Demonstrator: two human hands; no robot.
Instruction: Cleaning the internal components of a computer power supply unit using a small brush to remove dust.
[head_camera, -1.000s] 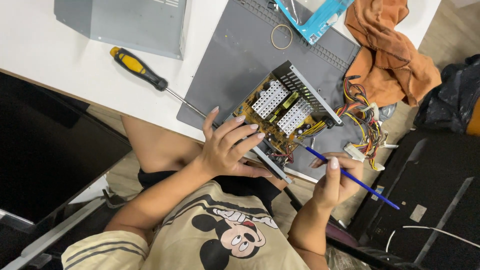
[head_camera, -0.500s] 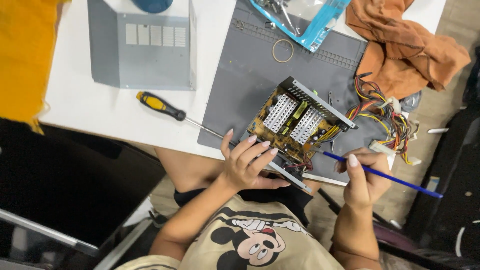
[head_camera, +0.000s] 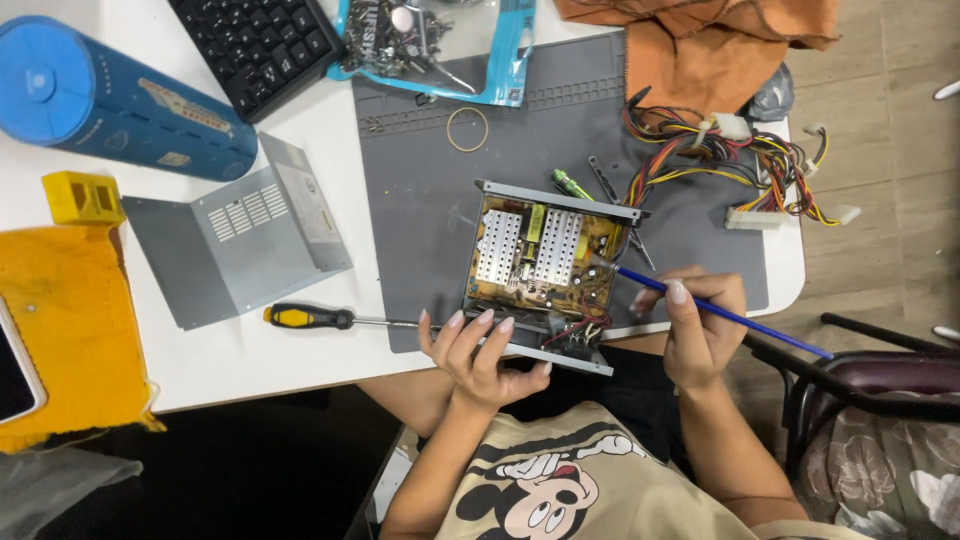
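The open grey sheet-metal power supply case (head_camera: 545, 262) looks dull and brushed, its finned heat sinks bare pale metal. The thin blue-handled brush (head_camera: 735, 318) has a glossy plastic-looking shaft. The dark grey work mat (head_camera: 420, 210) appears matt and rubbery on the smooth white tabletop (head_camera: 200, 360). The bent grey perforated metal cover (head_camera: 240, 240) is matt. The rumpled orange cloth (head_camera: 700, 50) looks soft, woven.

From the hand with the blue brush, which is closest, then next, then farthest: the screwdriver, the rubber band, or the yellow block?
Measured from the right hand in the head view:
1. Rubber band, up on the grey mat.
2. Screwdriver, left of the open power supply.
3. Yellow block, far left by the blue tube.
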